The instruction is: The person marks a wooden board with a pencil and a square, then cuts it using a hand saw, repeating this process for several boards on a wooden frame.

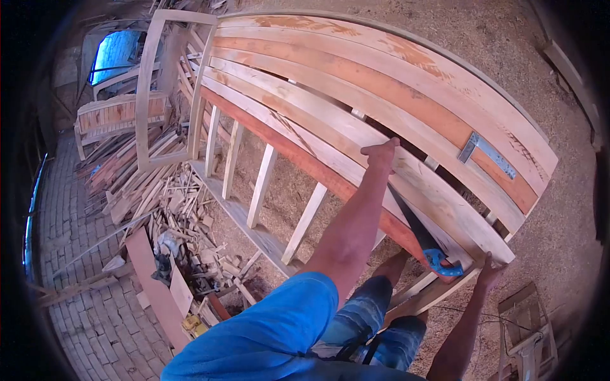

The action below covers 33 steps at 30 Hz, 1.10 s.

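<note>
Long wooden boards lie side by side over a slatted wooden frame. My left hand is closed on the edge of a pale board near its middle, beside a dark gap. At the near right end of that board, my right hand grips its corner, the fingers partly hidden. Between my hands a handsaw with a blue handle rests on the boards next to a reddish board. A metal square lies on the orange board farther back.
An upright wooden frame stands at the left end. Beyond it are a slatted bench and a pile of offcuts on the brick floor. A small wooden stand is at the lower right. Sawdust covers the ground.
</note>
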Tool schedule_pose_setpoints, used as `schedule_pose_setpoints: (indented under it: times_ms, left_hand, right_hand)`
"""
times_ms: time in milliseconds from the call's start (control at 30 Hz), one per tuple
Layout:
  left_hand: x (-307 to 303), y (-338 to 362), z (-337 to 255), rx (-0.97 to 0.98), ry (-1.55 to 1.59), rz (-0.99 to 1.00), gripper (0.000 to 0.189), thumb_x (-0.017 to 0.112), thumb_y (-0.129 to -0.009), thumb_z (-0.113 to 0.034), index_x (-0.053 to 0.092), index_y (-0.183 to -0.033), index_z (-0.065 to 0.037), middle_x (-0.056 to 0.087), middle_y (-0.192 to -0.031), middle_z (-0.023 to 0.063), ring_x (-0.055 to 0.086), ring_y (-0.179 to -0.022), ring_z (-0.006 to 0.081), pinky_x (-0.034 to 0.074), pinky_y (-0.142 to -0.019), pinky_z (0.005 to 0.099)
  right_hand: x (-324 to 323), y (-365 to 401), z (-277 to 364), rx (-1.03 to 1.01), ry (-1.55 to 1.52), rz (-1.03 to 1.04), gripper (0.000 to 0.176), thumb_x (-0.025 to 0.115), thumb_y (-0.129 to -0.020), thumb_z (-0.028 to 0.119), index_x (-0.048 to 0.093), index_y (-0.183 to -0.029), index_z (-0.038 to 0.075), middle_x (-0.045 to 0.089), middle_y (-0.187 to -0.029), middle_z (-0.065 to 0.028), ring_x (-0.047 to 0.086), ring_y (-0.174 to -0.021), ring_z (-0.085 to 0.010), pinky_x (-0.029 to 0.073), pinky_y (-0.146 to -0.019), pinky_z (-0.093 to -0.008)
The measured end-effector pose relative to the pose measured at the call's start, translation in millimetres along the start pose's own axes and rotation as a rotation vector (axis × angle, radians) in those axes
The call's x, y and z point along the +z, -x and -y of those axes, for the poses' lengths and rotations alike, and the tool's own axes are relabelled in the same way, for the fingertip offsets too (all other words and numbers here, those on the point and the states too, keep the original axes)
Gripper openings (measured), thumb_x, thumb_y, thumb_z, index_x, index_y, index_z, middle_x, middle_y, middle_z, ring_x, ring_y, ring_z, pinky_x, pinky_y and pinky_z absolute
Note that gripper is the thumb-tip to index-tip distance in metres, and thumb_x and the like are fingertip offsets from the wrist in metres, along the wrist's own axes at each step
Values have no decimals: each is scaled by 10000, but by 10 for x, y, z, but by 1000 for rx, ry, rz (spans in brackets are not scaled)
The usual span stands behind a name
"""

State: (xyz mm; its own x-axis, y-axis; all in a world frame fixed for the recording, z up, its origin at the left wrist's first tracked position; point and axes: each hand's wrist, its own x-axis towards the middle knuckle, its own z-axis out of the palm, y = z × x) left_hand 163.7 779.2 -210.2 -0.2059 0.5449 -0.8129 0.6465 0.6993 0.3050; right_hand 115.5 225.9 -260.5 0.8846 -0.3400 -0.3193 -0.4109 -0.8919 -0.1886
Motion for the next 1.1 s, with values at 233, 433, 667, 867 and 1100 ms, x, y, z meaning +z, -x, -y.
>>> schedule_pose_setpoints:
  times_ms: [233,433,667,867,1100]
  left_hand:
    - [-241,-200,-215,56,94,35,1194,945,-765,-249,59,-1522,7,396,-1536,317,490,-1369,484,531,-1056,731]
    - [-348,-341,-422,2,78,1,1219,941,-751,-219,31,-1531,3,378,-1550,313,454,-1395,490,471,-1091,774]
    - [-282,-458,-604,-18,7,-83,960,922,-750,-291,310,-1457,-76,569,-1399,203,602,-1271,402,555,-1059,631]
    - [-575,-694,-595,122,-177,502,747,852,-862,-426,493,-1458,-153,650,-1369,122,648,-1247,345,547,-1041,597]
    - [-524,-1036,-615,130,-242,375,640,743,-908,-559,601,-1423,-206,585,-1459,154,587,-1304,381,474,-1071,655]
  right_hand:
    - [-13,251,418,-31,60,20,1201,740,-866,750,321,-1633,-74,532,-1516,-375,563,-1362,-535,463,-1126,-587]
    - [23,445,772,-17,-13,21,1101,748,-905,682,335,-1644,-22,514,-1534,-362,576,-1336,-531,479,-1104,-590]
    - [56,507,869,-59,-31,-19,920,770,-951,537,422,-1606,-9,540,-1549,-286,633,-1277,-451,505,-1075,-567]
    - [166,613,616,-21,232,63,533,709,-1003,327,582,-1429,33,625,-1380,-246,624,-1233,-446,518,-1039,-551]
    - [-66,719,1225,15,-167,-50,930,792,-954,280,270,-1706,120,392,-1537,-411,512,-1350,-562,494,-1080,-566]
